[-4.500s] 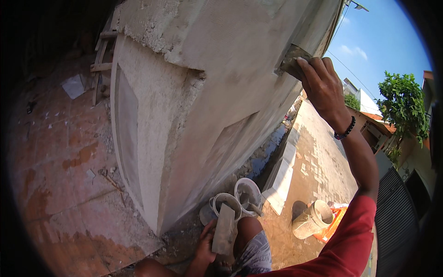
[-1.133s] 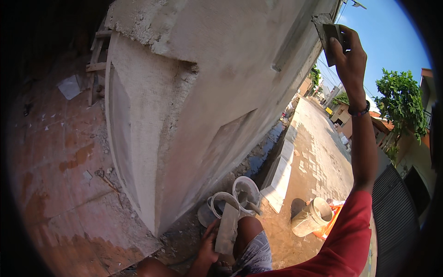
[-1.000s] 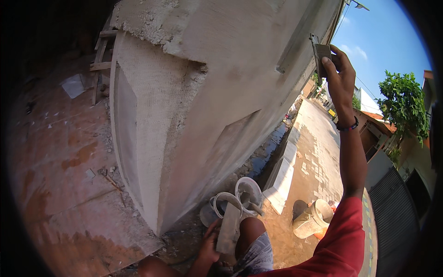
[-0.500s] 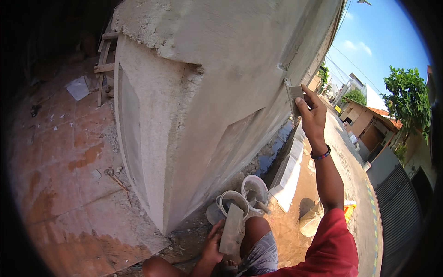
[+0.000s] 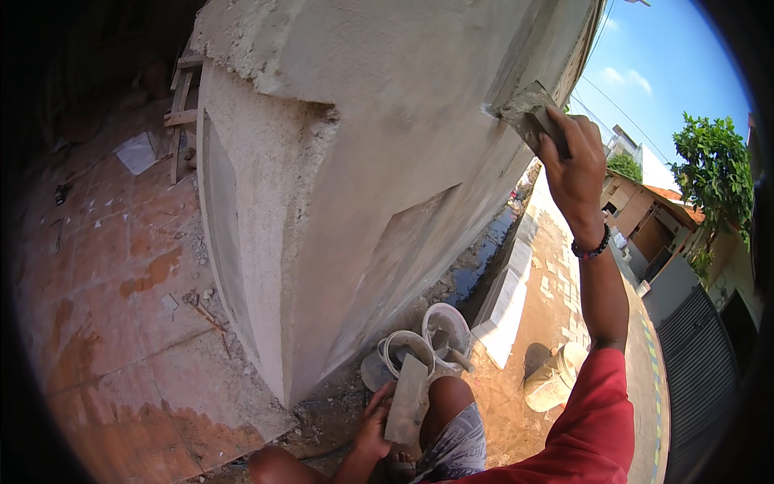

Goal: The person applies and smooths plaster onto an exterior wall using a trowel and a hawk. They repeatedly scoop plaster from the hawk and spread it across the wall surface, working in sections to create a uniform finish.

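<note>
My right hand [image 5: 576,165] is closed around the block handle of a plastering float [image 5: 529,111], raised at the far upper right of the wall. Its tilted face bears grey mortar, and its edge is close to or touching the grey plastered wall [image 5: 387,153]; I cannot tell which. Low down by my knee, my left hand [image 5: 375,421] grips the side of a flat, mortar-smeared rectangular board [image 5: 409,395]. Part of that hand is hidden behind the board. Behind the board stands a bucket [image 5: 407,343], and beside it a white bucket [image 5: 447,320] with a tool handle sticking out.
A cream bucket [image 5: 556,379] stands on the sandy ground to the right of my knee. A pale concrete kerb [image 5: 500,323] runs along a wet ditch [image 5: 480,262] at the wall's foot. Stained tiles [image 5: 121,323] with debris and a wooden ladder-like frame [image 5: 181,121] lie left.
My right hand has moved up and to the right with the float, which is now tilted so its mortar-covered face shows. My left hand and the board have barely moved.
</note>
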{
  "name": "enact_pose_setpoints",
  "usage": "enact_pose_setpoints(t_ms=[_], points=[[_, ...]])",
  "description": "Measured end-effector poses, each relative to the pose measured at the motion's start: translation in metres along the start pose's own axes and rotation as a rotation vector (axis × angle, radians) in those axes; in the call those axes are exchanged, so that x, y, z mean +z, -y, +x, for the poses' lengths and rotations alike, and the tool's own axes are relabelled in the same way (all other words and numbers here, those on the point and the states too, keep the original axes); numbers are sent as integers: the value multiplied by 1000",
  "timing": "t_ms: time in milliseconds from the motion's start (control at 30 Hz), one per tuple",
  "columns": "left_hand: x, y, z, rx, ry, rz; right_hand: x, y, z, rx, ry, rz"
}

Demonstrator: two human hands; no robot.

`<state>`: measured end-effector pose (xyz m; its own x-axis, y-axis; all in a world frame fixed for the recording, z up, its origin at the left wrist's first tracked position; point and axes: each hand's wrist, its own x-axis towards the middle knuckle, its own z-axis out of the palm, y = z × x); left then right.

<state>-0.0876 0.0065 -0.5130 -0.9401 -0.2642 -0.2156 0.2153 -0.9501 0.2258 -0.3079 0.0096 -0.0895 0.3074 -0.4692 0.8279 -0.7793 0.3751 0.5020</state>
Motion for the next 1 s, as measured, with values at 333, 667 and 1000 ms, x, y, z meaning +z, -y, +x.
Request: enact_pose_setpoints(t_ms=[333,667,1000], points=[[-2,2,2,18,12,-23,-5,6,33,-222,170,-258],[5,3,-2,25,29,11,-11,9,27,-207,170,-125],[0,13,-4,-24,5,19,-22,-30,69,-173,55,-288]])
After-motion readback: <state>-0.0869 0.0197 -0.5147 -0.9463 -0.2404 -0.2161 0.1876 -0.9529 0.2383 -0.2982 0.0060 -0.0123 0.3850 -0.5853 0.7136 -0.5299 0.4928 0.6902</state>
